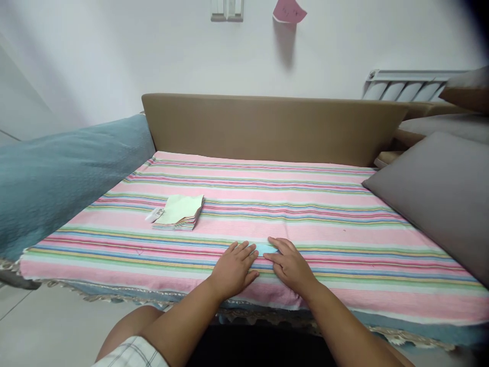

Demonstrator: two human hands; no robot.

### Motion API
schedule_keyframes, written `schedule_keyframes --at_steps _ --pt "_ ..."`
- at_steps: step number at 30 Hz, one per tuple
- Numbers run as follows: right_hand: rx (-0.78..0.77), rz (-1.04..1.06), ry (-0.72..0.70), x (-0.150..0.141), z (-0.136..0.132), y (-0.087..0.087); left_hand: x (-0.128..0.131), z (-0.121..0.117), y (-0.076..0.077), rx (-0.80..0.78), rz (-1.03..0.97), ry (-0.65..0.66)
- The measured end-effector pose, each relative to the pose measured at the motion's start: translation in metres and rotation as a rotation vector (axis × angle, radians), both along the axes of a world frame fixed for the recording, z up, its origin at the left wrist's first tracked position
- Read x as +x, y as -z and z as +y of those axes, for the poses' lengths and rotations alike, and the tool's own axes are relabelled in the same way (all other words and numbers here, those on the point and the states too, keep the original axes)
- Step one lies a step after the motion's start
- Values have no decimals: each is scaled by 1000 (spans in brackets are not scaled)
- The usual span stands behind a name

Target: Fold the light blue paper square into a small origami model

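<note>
A small light-blue piece of paper (266, 248) lies on the striped cloth between my two hands. My left hand (236, 269) rests palm down with its fingers stretched out, the fingertips at the paper's left end. My right hand (291, 266) touches the right end, its thumb and fingers apart and pressing on the paper. Part of the paper is hidden under the fingers. Farther left on the cloth sits a stack of square coloured paper (182, 209), pale green on top, with a small clear plastic wrapper piece (155, 214) beside it.
The pink striped cloth (244, 188) covers a sofa seat with a brown backrest (267, 130). A blue-covered armrest (76, 163) stands left. Grey cushions (443, 188) lean at the right. On the wall are light switches (226, 9) and a pink paper note (289, 11).
</note>
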State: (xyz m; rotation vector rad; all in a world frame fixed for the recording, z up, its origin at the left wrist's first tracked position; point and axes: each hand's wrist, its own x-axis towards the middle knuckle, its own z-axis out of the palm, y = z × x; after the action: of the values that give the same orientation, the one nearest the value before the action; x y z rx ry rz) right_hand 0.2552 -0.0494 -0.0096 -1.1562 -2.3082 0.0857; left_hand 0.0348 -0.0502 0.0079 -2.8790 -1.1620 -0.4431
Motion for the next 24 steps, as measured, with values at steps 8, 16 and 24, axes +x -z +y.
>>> schedule_keyframes --at_steps 8,16,24 --pt "-3 15 58 2 3 -1 0 -1 -2 -1 7 -6" --pt "3 66 119 3 0 -9 0 -1 -1 -2 -8 -8" --pt "-150 -166 -70 -9 -10 -11 1 -2 -6 -19 9 -17"
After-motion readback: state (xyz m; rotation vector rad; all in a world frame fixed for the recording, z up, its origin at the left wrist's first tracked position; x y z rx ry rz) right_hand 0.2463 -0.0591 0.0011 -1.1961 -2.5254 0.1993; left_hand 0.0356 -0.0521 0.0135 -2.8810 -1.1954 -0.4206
